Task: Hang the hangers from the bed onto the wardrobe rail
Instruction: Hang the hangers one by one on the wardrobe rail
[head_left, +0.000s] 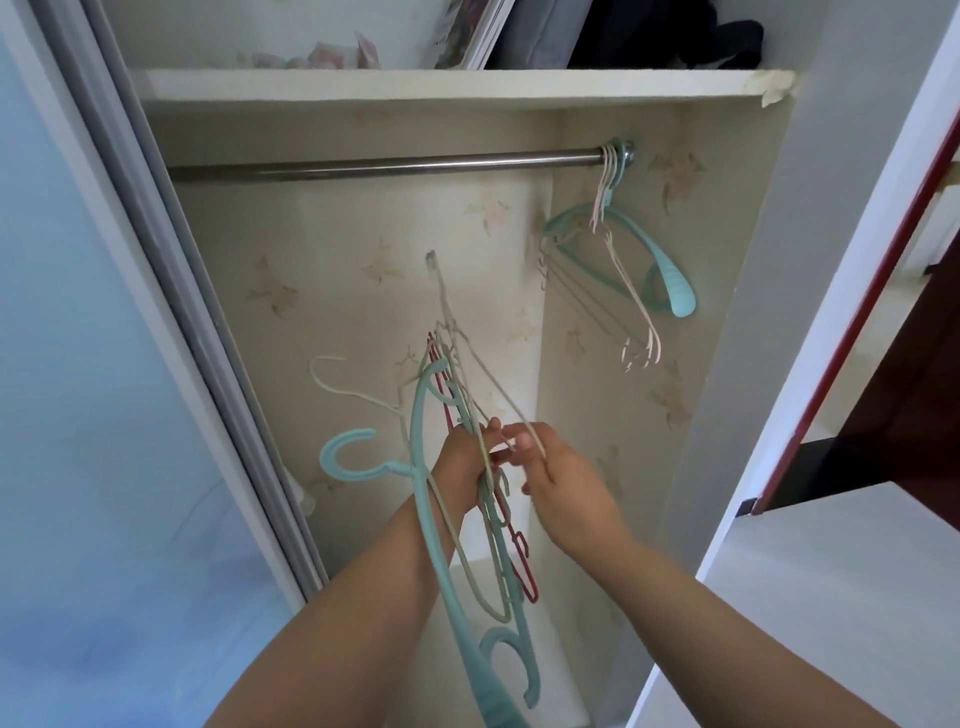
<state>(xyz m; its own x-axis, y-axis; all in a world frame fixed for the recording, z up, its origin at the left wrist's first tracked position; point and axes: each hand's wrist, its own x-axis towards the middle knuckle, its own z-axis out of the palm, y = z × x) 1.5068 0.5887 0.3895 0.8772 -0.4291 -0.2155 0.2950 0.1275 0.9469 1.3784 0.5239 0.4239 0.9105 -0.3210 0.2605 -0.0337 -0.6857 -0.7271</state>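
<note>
While standing before the open wardrobe, left hand (462, 462) wrapped round a tangled bunch of teal plastic, red wire and pale wire hangers (467, 519), held at about six o'clock below the rail. Right hand (561, 478) pinching one thin pale wire hanger (498, 400) at the bunch's top, fingers curled on the wire, apparently teasing it free. Stainless steel wardrobe rail (384, 165) running across at twelve o'clock, mostly bare; already hung at its far end, near two o'clock, a broad teal plastic hanger (670, 280) and several thin pink wire hangers (636, 312), pressed together against the side wall.

To do this step well: best to work the single hanger out along its own plane, so hooks and shoulders do not snag on neighbours; keep the bunch steady and low; then lift hook-first and set it over the rail just beside those already there, leaving the bare stretch toward ten o'clock for the rest. Risk, probably: pulling hard and dragging a second hanger loose.

No brand, label or readable writing anywhere; only faint floral wallpaper (270, 291) on the back panel.
</note>
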